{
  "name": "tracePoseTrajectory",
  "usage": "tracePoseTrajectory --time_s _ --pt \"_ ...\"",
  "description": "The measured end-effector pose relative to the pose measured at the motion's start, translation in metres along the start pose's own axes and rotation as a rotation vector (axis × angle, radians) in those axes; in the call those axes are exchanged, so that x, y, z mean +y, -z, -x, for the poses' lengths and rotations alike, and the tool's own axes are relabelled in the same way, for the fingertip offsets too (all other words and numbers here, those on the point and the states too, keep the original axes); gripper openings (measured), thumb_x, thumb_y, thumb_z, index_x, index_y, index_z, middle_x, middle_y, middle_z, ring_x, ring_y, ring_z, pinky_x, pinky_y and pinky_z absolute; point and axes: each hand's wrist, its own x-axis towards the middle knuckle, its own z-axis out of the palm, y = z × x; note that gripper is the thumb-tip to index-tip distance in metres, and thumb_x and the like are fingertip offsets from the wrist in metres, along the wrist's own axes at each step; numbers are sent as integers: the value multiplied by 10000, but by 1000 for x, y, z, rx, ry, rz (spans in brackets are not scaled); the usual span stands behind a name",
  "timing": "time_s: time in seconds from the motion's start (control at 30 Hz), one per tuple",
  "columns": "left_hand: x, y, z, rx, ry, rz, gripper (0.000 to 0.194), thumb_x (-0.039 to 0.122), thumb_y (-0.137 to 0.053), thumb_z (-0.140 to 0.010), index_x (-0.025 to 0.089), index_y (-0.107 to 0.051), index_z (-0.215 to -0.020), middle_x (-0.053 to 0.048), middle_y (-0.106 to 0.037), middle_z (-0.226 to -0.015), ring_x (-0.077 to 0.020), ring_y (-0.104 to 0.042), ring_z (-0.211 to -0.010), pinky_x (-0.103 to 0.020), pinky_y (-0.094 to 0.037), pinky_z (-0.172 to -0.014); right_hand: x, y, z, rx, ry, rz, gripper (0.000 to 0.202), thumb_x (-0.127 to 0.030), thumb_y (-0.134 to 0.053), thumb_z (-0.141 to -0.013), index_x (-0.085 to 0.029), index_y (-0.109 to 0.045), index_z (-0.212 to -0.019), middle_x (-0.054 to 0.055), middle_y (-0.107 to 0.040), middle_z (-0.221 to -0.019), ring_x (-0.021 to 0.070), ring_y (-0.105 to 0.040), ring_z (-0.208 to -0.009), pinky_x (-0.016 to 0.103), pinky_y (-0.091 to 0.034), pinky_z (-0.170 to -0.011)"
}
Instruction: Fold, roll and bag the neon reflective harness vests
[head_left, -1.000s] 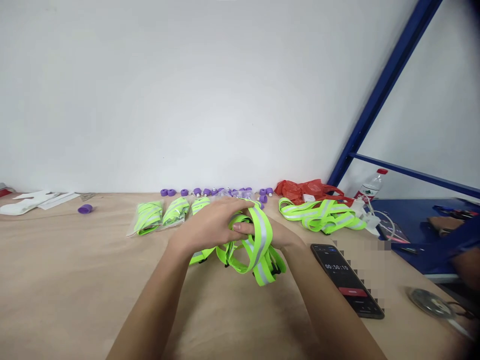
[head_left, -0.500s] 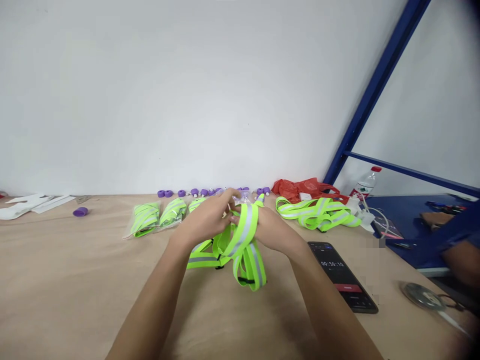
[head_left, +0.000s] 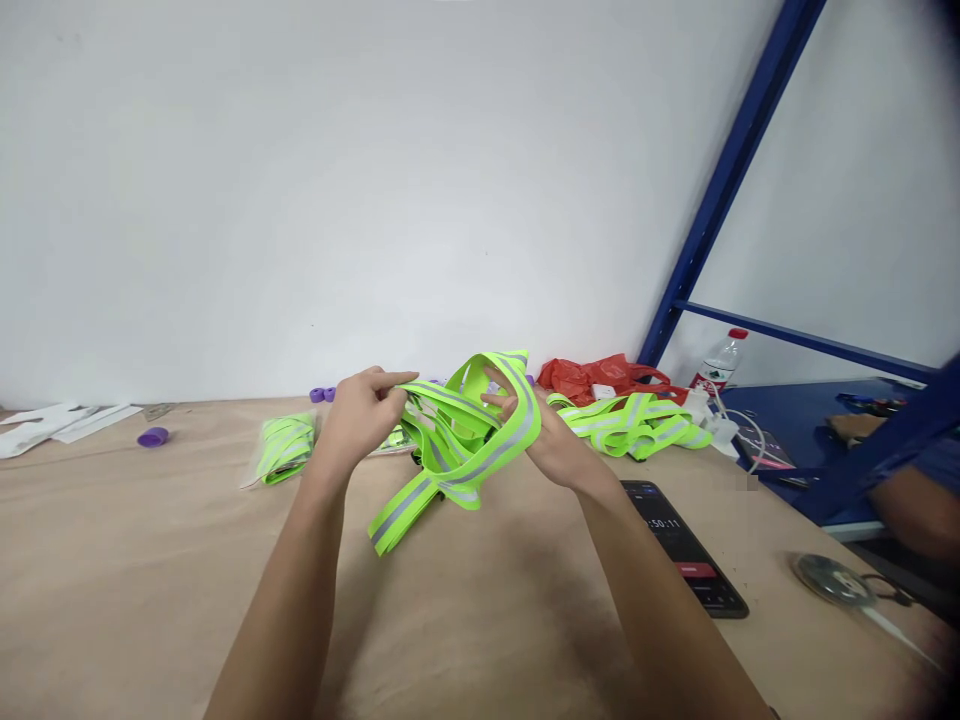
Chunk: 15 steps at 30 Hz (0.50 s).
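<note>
A neon-yellow reflective strap with a silver stripe is held up in loose loops between my hands, above the table. My left hand pinches its left part between thumb and fingers, the index finger stretched along the band. My right hand has its fingers inside a wide loop, which runs around them and carries the strap; the fingers are partly hidden by the band. A folded tail of the strap hangs down at the lower left. Behind my left hand lies a clear bag with a folded strap inside.
More loose reflective straps lie at right, before a red plastic bag. A phone showing a timer lies by my right forearm. A bottle, purple cap, white strips and blue frame stand around. Another person's arm shows at right.
My hands have moved apart, the left one to the left. The strap has been lifted and spread into wider loops; the bunch that hung below my right hand has come up.
</note>
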Motion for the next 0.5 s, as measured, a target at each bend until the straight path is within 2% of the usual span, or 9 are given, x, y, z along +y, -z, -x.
tracePoseTrajectory --time_s 0.07,0.13,0.2,0.27,0.33,0.4,0.5 --pt "-5 1 -4 63 83 230 428 241 -509 -715 160 -793 -1025 -63 -720 -876 -217 -650 -770 -303 -538 -639 0 0 1 -7 -60 -113 536 -542 -528 -922 -232 -515 -1360 129 -494 -1475 274 -530 -1303 423 -478 -1035" --pt "-10 3 -8 179 107 476 357 238 -533 -680 146 -791 -910 -60 -736 -854 -217 -663 -784 -288 -553 -624 0 0 0 21 -76 -174 651 -589 -534 -913 -263 -422 -1465 133 -425 -1538 283 -485 -1361 446 -450 -1078" --pt "-12 7 -10 314 68 675 278 222 -550 -654 153 -776 -801 -28 -698 -714 -169 -622 -664 -244 -515 -544 0 1 -2 59 -49 -178 718 -629 -533 -906 -275 -372 -1510 135 -375 -1577 292 -443 -1403 465 -407 -1121" --pt "-13 11 -11 411 18 820 228 205 -563 -638 160 -759 -744 3 -625 -589 -117 -530 -535 -199 -415 -445 0 1 -5 104 8 -143 746 -664 -513 -907 -271 -364 -1524 134 -365 -1587 295 -407 -1431 481 -346 -1165" --pt "-12 16 -11 475 -7 929 203 205 -574 -634 167 -745 -736 4 -614 -576 -104 -497 -499 -190 -344 -402 -1 1 -8 148 79 -115 755 -683 -504 -907 -276 -367 -1528 123 -372 -1588 292 -375 -1452 490 -294 -1197" --pt "-10 20 -11 524 -12 1003 188 214 -584 -635 180 -728 -751 -10 -653 -640 -118 -532 -526 -195 -338 -397 -2 1 -9 185 129 -120 762 -691 -516 -898 -289 -374 -1528 108 -372 -1593 291 -361 -1462 495 -267 -1212" --pt "-9 19 -12 506 -22 1001 194 219 -587 -635 189 -711 -782 -33 -699 -748 -148 -594 -601 -206 -370 -420 -2 0 -8 183 121 -163 777 -716 -519 -883 -309 -377 -1529 91 -365 -1603 292 -353 -1468 496 -249 -1221"
